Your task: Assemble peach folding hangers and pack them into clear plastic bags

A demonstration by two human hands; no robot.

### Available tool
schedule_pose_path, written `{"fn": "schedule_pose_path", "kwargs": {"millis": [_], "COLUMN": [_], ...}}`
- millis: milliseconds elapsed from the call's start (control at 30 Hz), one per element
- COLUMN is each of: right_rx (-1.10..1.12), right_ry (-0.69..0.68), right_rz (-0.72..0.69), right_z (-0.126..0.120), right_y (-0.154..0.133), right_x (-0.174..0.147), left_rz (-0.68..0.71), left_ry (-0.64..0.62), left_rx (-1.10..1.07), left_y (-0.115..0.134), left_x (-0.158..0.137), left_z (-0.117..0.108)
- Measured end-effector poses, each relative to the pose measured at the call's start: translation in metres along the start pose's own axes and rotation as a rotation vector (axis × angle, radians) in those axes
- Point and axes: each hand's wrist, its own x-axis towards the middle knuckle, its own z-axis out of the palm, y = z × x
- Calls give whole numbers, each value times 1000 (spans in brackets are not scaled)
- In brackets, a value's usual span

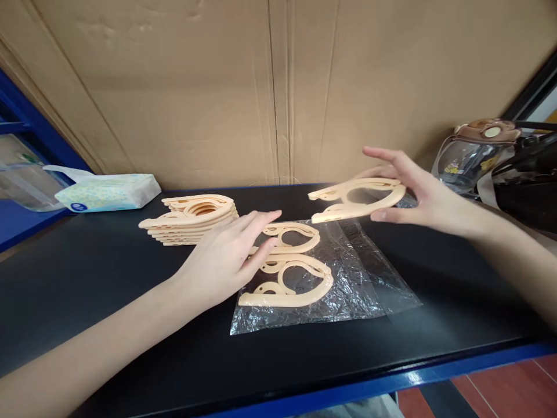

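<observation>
My right hand (407,188) pinches a cream folding hanger (359,216) by its rounded end, raised above the table, index finger sticking out. My left hand (232,247) is open, palm down, its fingers stretched over the left ends of two similar folded hangers. Of these, the nearer hanger (304,301) and the farther hanger (317,235) lie flat in a clear plastic bag (361,290). Behind my left hand stands a stack of folded hangers (187,223), partly hidden by it. Whether my left fingertips touch the bag or hover over it, I cannot tell.
The black tabletop (174,360) has a blue front edge (418,374). A tissue pack (113,191) lies at the back left, beside a clear container (26,174). Cardboard (195,87) walls the back. A brown-lidded bottle (472,154) and a black bag (526,174) stand at right.
</observation>
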Motion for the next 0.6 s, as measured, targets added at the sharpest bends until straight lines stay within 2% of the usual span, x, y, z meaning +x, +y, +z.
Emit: {"fn": "schedule_pose_path", "kwargs": {"millis": [100,233,333,433,600], "right_rx": [-139,-132,-148,-181,-353], "right_ry": [-18,-150,-270,-355,-361], "right_rz": [174,311,311,309,196], "right_z": [-24,-44,-49,-43,-20], "right_y": [4,15,19,17,21], "right_x": [-2,-4,-5,-5,-4], "left_rz": [27,56,56,60,67], "left_ry": [-66,-129,-130,-130,-131], "left_rx": [81,157,165,163,146], "left_y": [0,-2,-4,-5,-6], "left_x": [1,1,0,0,1], "left_z": [-1,-2,-1,1,2]}}
